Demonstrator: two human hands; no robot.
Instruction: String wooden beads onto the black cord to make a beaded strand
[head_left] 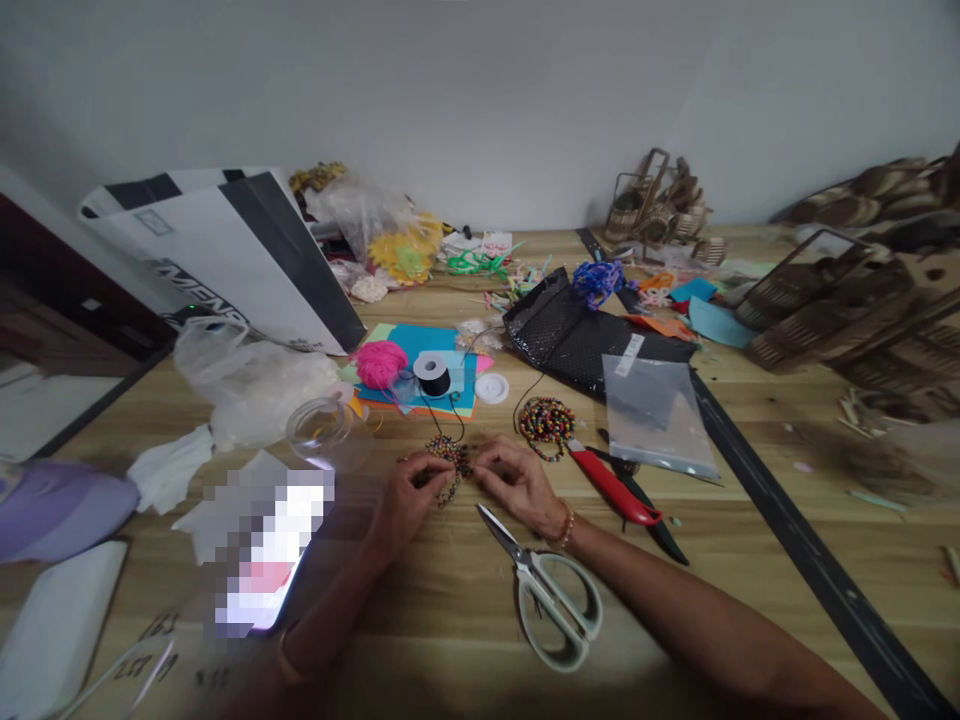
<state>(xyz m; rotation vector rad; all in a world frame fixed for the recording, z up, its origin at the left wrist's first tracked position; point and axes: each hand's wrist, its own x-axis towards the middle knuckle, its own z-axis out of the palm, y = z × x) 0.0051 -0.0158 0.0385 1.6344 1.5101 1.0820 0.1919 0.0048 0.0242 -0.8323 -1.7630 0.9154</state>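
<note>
A small bunch of multicoloured beads [448, 452] on dark cord lies between my two hands at the middle of the table. My left hand [412, 497] pinches the strung beads from the left, thumb and forefinger closed on them. From the right, my right hand [517, 482] pinches at the bunch's edge; what sits between its fingertips is too small to make out. Dark cord runs from the beads up toward a spool of black cord [432, 372]. A coiled bead string [547, 425] rests just beyond my right hand. White-handled scissors [551, 600] lie below that hand.
Red-handled pliers [619, 487] lie right of my right hand. A phone [274, 560] and a clear round container [322, 432] are at left. Beyond are pink yarn [381, 363], a white lid [492, 388], a black padded envelope [559, 335] and a clear plastic bag [660, 415].
</note>
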